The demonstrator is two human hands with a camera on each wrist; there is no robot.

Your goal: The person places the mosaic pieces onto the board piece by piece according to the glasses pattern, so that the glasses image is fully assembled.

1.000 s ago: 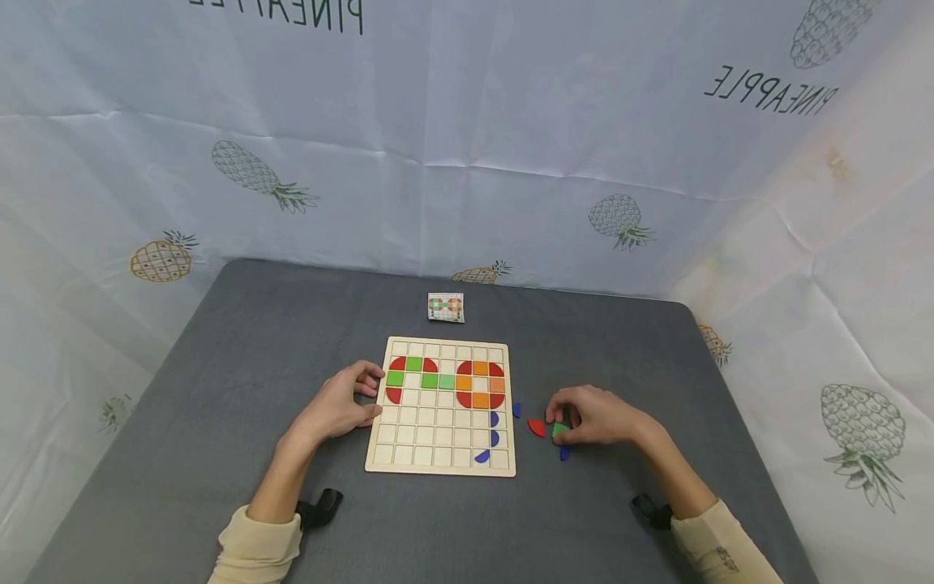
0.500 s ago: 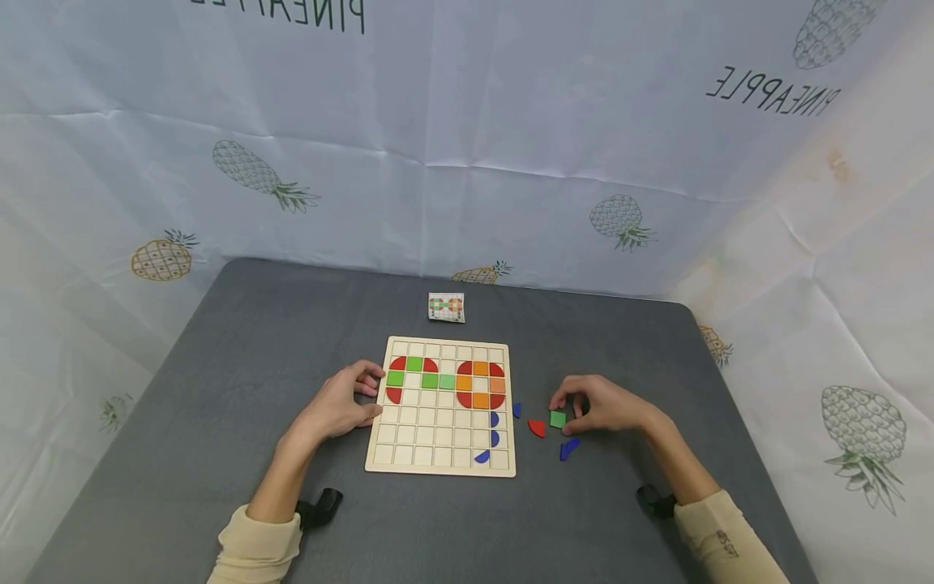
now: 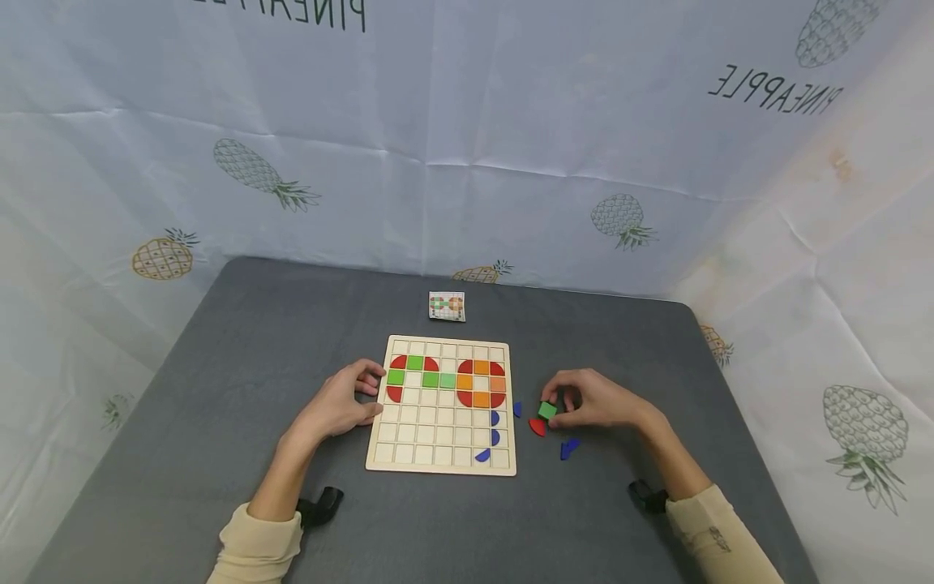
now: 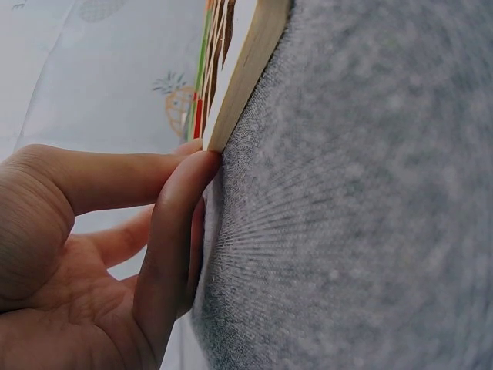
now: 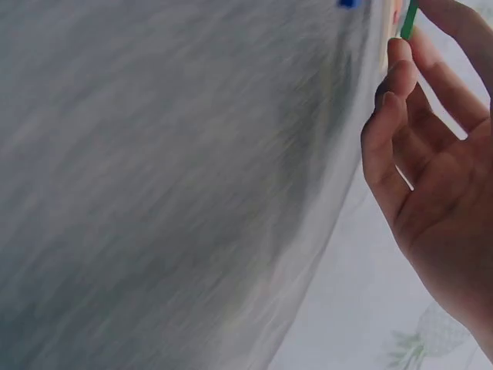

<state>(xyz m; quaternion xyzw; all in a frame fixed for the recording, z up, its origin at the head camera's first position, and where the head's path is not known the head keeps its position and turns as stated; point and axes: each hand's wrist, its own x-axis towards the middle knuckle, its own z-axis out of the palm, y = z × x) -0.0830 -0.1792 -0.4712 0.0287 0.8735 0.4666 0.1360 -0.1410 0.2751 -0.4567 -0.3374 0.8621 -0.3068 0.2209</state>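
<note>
A wooden grid board [image 3: 422,434] lies on the table, with red quarter-round, green and orange square tiles in its upper rows and several blue half-round pieces at its lower right. My left hand [image 3: 340,400] holds the board's left edge with thumb and fingertips; the left wrist view shows the fingertips against the wooden rim [image 4: 245,77]. To the right of the board, my right hand [image 3: 600,399] pinches a green square tile [image 3: 547,410] between thumb and fingers, tilted. A red quarter-round tile [image 3: 537,427] lies just below it. In the right wrist view only the green tile's edge [image 5: 409,19] shows.
Two blue pieces [image 3: 569,448] lie in front of the right hand, and another blue piece [image 3: 517,410] lies beside the board's right edge. A small printed pattern card [image 3: 447,307] lies behind the board. A white pineapple-print cloth [image 3: 511,97] hangs around the grey table [image 3: 306,308].
My right hand has taken the green square tile and moved it slightly up and left. The blue pieces beneath have come into view. My left hand stays at the board's edge.
</note>
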